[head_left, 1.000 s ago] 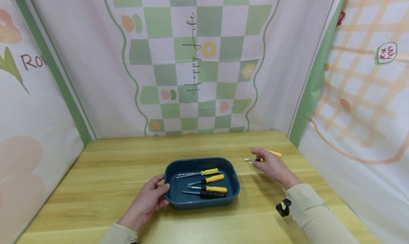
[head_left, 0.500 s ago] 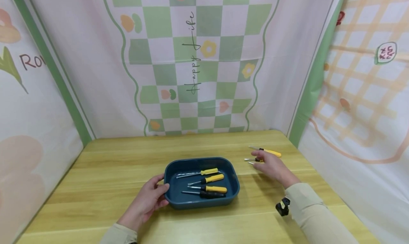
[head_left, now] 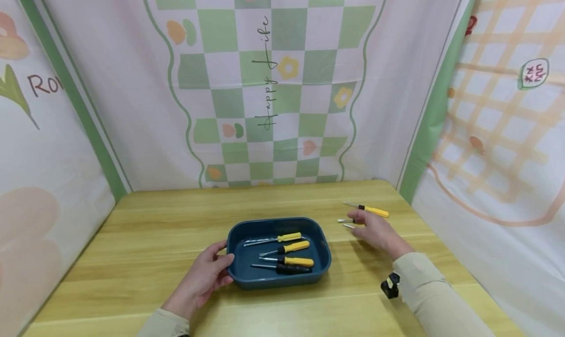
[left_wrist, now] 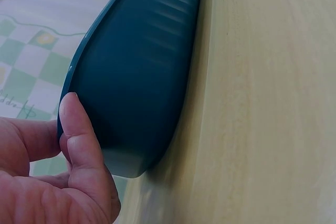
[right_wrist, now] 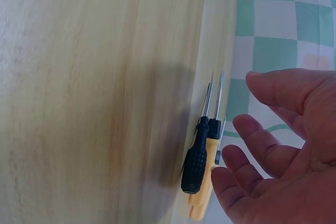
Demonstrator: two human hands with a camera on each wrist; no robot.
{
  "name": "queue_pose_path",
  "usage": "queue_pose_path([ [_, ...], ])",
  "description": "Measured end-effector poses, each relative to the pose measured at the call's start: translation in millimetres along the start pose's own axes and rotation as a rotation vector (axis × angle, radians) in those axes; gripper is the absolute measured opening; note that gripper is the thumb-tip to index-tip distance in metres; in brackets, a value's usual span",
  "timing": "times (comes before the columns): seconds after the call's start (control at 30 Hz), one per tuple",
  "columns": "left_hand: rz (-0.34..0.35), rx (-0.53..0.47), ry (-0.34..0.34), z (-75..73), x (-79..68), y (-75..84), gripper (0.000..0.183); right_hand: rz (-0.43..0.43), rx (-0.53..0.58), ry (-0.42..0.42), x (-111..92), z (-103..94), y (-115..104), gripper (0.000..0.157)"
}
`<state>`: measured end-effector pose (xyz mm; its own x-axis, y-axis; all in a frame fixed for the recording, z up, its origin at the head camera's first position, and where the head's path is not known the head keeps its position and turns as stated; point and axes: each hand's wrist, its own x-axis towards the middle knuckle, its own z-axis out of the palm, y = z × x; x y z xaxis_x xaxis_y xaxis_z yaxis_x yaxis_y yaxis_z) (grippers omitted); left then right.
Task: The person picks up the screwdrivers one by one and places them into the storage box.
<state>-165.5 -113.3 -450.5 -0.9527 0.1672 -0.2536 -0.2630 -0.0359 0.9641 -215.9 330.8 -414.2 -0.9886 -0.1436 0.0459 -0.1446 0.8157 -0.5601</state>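
Note:
My left hand (head_left: 212, 271) pinches the left end of a dark blue plastic tray (head_left: 324, 253), thumb over the rim and fingers outside. In the left wrist view, the fingers lie against the tray's outer wall (left_wrist: 131, 77). Several screwdrivers lie in the tray, including a black-handled screwdriver (head_left: 293, 269) and a yellow-handled screwdriver (head_left: 300, 262). My right hand (head_left: 377, 231) hovers, fingers spread and slightly bent, above loose screwdrivers at the table's right. In the right wrist view, a black screwdriver (right_wrist: 195, 161) lies beside yellow-handled ones, apart from the thumb; the hand holds nothing.
Farther back on the table, a yellow-handled screwdriver (head_left: 375, 211) lies beyond my right hand. The wooden table (head_left: 167, 219) is enclosed by printed curtains, with a green checked curtain (head_left: 265, 106) behind its far edge.
My right hand has shifted slightly right, uncovering more of the farther yellow-handled screwdriver. My left hand and the tray stay in place.

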Motion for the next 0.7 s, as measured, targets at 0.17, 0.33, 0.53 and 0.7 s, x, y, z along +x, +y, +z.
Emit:
queue_pose_path([
  [0.17,0.008,-0.005,-0.002,0.2,-0.3,0.0,0.053,-0.001,-0.022,0.002,-0.3,0.4,1.5,0.044],
  [0.33,0.010,-0.010,-0.007,0.0,-0.8,0.2,0.053,0.001,-0.029,-0.007,0.2,1.5,3.7,0.043],
  [0.53,0.013,-0.013,-0.009,-0.4,-0.8,-0.3,0.053,0.003,-0.054,-0.019,0.6,2.0,7.0,0.043],
  [0.7,0.014,-0.017,-0.009,-0.6,-0.2,-1.0,0.053,0.016,-0.097,-0.030,-0.6,2.1,8.0,0.043],
])
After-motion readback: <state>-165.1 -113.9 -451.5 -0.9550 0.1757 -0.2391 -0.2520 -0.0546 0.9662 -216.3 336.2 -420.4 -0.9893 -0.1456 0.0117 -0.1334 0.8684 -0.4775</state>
